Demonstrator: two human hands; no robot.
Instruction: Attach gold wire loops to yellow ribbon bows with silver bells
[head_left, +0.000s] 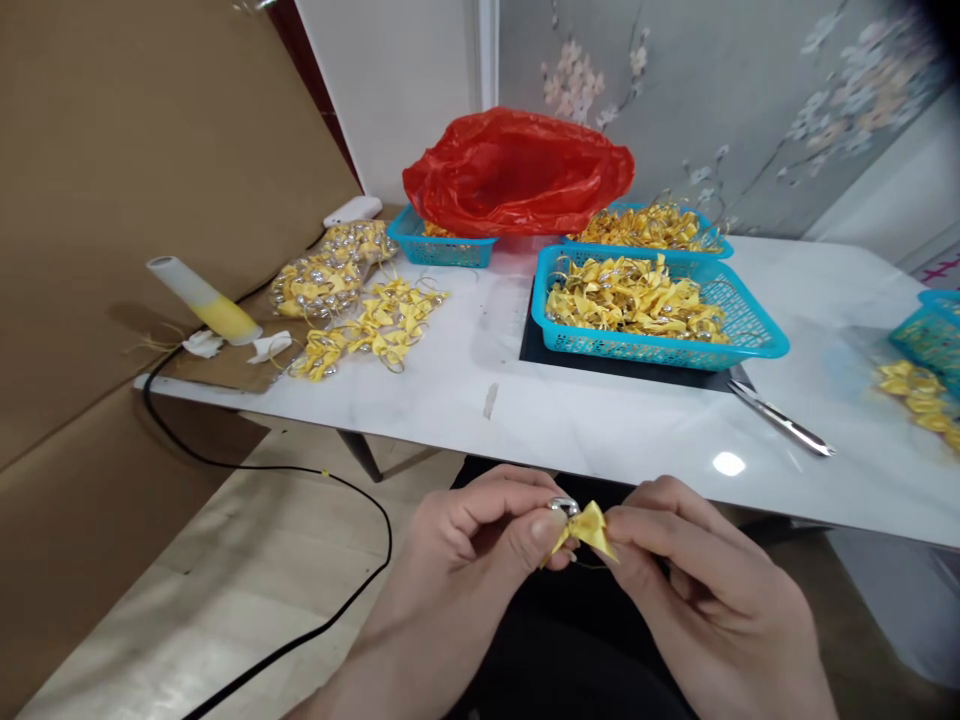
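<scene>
A small yellow bow [595,527] with a silvery piece [564,506] is held in the air, just off the near edge of the desk [450,400]. It is pinched beside the silvery piece by the left hand [487,540]; its right side is pinched by the fingertips of the right hand [697,560]. The ribbon is judged light, soft, slightly slippery and easily creased, so it is best gripped at the knot. Toward the far edge, similar bows are heaped in a blue basket [757,330].
</scene>
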